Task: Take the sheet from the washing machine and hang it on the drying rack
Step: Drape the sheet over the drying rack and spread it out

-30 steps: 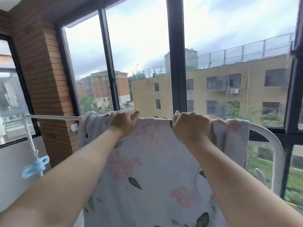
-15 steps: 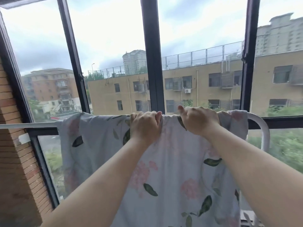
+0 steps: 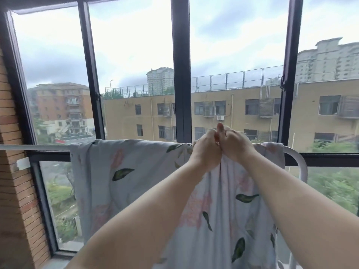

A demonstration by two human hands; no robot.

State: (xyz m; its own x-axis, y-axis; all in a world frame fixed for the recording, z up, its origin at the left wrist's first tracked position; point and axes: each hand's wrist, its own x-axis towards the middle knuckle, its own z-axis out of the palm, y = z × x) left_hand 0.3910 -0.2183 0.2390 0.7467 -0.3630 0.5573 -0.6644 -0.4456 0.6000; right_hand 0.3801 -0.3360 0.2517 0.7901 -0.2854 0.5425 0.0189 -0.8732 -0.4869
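- Both left hand (image 3: 206, 150) and right hand (image 3: 236, 145) clench the sheet (image 3: 136, 181) at the rack rail (image 3: 35, 147), knuckles touching, cloth bunched btw them.
- Sheet hangs over the rail, spread wide to the left, crowded near the rail's right end.
- Risk: uneven drape; heavier side may drag it off once let go.

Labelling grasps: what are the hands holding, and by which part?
Both the left hand and right hand grip the sheet at its bunched top fold, by the rack rail.
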